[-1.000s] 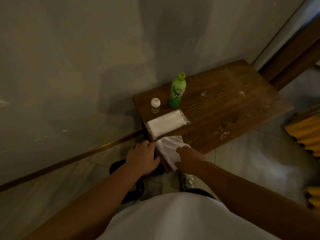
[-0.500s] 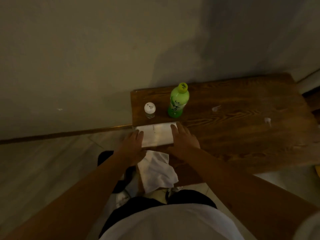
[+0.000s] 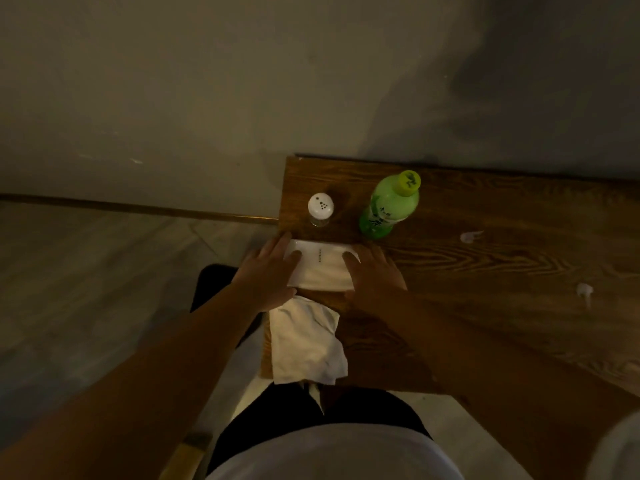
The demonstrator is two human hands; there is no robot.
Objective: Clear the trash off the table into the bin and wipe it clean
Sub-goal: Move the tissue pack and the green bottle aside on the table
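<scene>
Dark wood grain covers the table (image 3: 485,271), which stands against a grey wall (image 3: 242,81). At its left end sit a shaker (image 3: 320,208) with a white perforated cap and a green bottle (image 3: 389,206), both upright and just behind a white tissue pack (image 3: 320,268). The left hand (image 3: 268,275) lies on the pack's left end and the right hand (image 3: 375,275) on its right end, fingers spread flat and resting on it from both sides; neither hand is curled round anything. Just nearer the person, a crumpled tissue (image 3: 306,344) drapes over the table's near corner, part of it hanging past the edge. Two small white scraps of trash lie well to the right on the bare wood, one (image 3: 470,236) nearer the bottle, the other (image 3: 584,291) farther right. A dark shape (image 3: 207,282) shows on the floor under the left forearm; what it is cannot be told.

Half a second ago the hands were already at the pack's ends, and they have kept that placing; the tissue, shaker and bottle have not shifted. A second ago both hands were lower, on the tissue at the table's edge.
</scene>
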